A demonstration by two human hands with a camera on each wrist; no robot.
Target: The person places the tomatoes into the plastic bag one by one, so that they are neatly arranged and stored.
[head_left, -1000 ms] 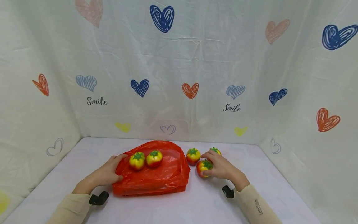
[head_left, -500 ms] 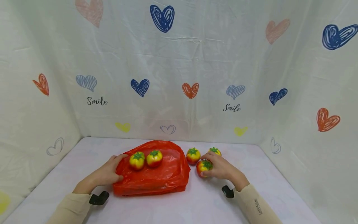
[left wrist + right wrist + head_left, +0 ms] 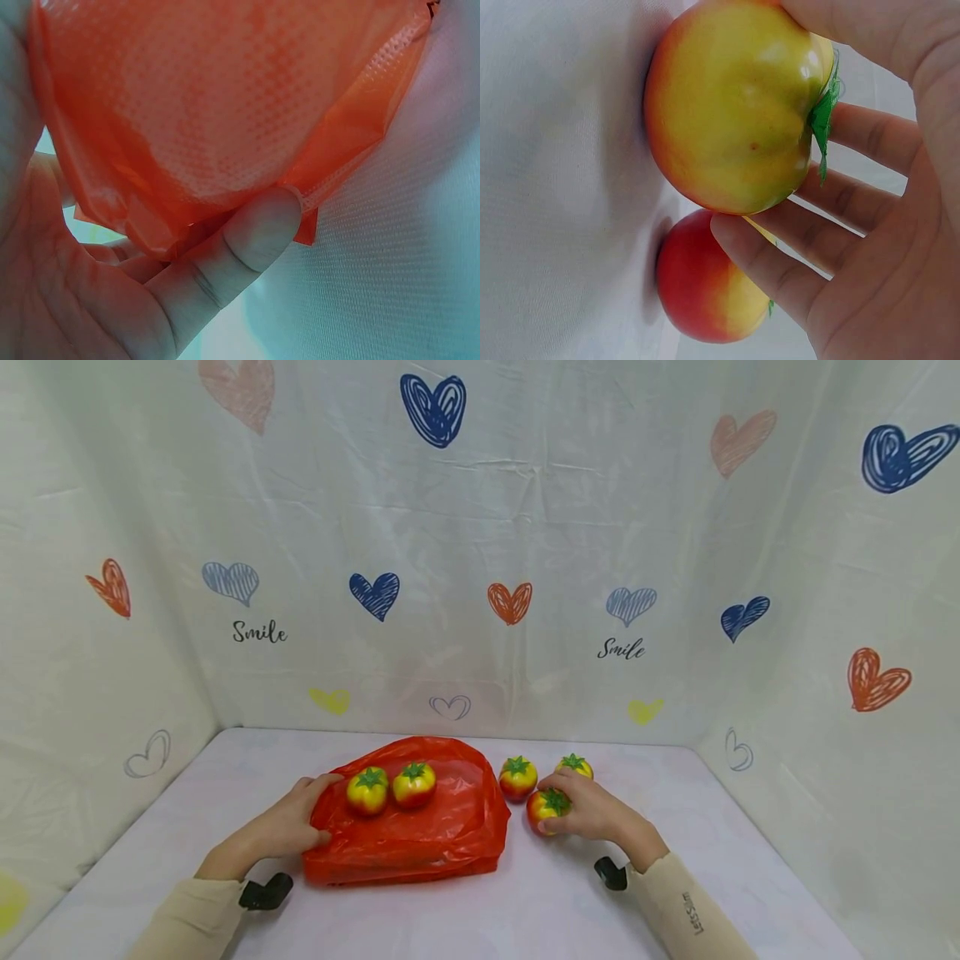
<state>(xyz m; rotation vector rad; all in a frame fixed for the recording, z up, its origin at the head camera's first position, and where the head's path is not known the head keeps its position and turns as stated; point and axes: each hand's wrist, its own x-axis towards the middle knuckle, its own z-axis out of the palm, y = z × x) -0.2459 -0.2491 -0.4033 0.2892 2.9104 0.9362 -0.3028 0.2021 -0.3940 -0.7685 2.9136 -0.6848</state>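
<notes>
A crumpled red plastic bag (image 3: 450,827) lies on the table, its left edge gripped by my left hand (image 3: 283,822). In the left wrist view the thumb (image 3: 259,229) presses along the bag, with the other fingers partly hidden behind it. Two yellow-red toy tomatoes, one left (image 3: 367,792) and one right (image 3: 415,785), show within the bag's outline. To the bag's right, my right hand (image 3: 598,806) holds another tomato (image 3: 543,812) between thumb and fingers. Its green leafy top faces the palm in the right wrist view.
Close behind the held tomato stand two more tomatoes, one by the bag's right edge (image 3: 517,779) and one partly covered by the right hand (image 3: 577,765). The white table (image 3: 420,918) is bordered by a heart-printed curtain (image 3: 570,527).
</notes>
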